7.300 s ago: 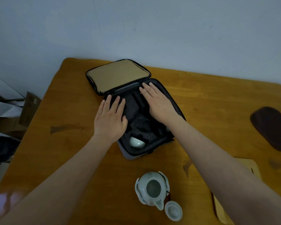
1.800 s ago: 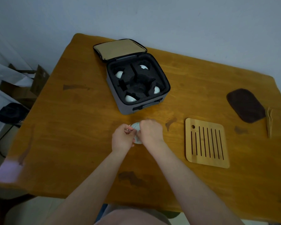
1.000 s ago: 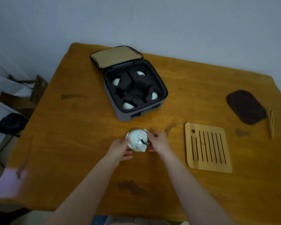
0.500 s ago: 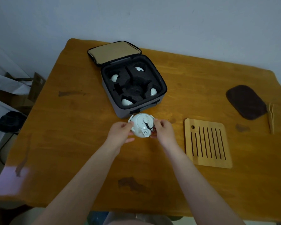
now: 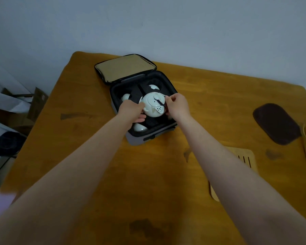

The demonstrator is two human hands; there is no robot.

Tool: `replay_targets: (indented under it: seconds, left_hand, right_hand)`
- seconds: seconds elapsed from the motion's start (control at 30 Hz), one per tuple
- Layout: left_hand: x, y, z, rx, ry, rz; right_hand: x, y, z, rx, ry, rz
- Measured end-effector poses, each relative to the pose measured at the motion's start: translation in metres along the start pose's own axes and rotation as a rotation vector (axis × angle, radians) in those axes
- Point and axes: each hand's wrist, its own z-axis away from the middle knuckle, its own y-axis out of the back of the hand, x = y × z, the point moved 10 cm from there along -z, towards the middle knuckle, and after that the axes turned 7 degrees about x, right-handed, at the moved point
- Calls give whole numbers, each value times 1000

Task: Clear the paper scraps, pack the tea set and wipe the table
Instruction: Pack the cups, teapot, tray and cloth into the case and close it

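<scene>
White lidded teapot [image 5: 153,106], dark cord on knob, gripped between left hand [image 5: 132,110] and right hand [image 5: 177,106] over the open case [image 5: 143,105]. Half a second ago it was above the tabletop [image 5: 210,96].

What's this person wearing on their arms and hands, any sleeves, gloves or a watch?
Nothing visible. Both forearms are bare to the frame's edge, with no sleeve in view. The left hand and right hand are ungloved, with no watch or bracelet at either wrist.
</scene>
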Motion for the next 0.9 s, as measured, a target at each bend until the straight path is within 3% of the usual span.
replay_targets:
  seconds: [0.13, 0.33, 0.5, 0.7, 0.9]
  left_hand:
    - [-10, -7, -22, 18, 22, 9]
    - [-21, -8, -39, 6, -21, -238]
    - [-16, -3, -44, 47, -110, -344]
    - [-7, -4, -46, 163, -249, -691]
    - [-7, -21, -40, 159, -296, -1049]
  right_hand:
    - [-2, -18, -26, -46, 55, 131]
    - [6, -33, -41, -134, 162, 331]
    - [9, -39, -44, -173, 117, 434]
    - [4, -49, -33, -33, 275, 675]
    - [7, -52, -31, 12, 259, 745]
